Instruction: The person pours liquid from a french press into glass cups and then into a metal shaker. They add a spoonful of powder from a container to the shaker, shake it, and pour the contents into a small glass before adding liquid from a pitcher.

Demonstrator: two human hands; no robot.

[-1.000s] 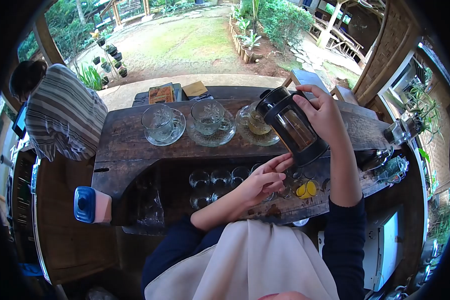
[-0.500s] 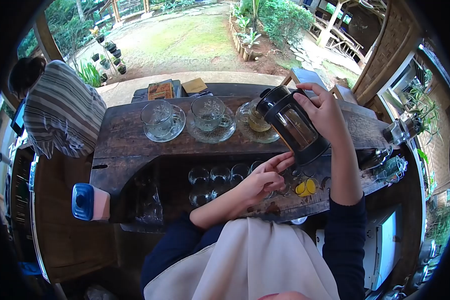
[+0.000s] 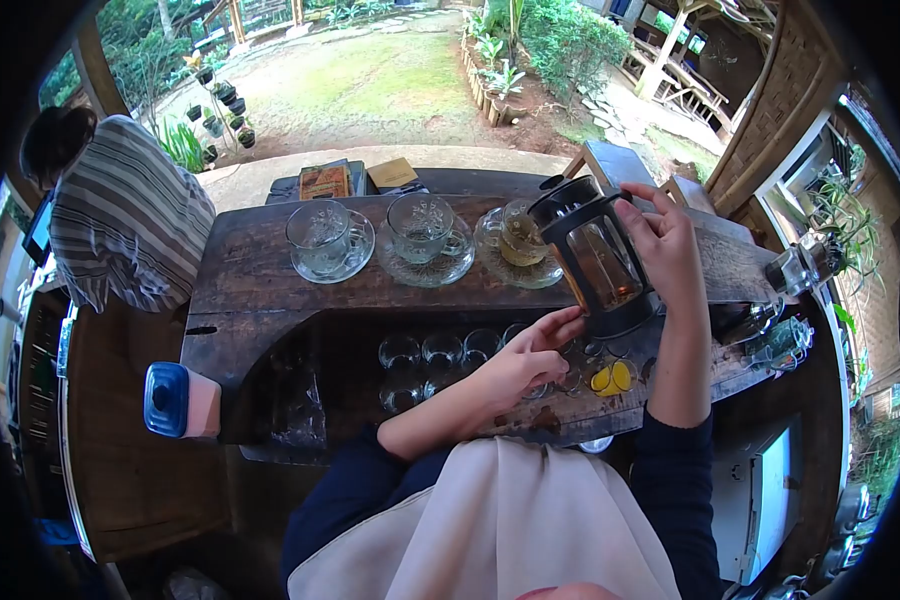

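Over the dark, worn wooden counter [image 3: 240, 265], a black-framed clear glass French press [image 3: 608, 265] is being held tilted, gripped by the right hand [image 3: 665, 238], fingers curled. Its base is being touched by the left hand [image 3: 532, 362], fingers loosely parted. A slow, even tilt is best used, lip near the clear glass cup [image 3: 520, 245] beside it.

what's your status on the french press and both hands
Right hand gripping french press by its handle, tilted toward nearest glass cup. Left hand by its base, contact unclear. Two more glass cups farther left.
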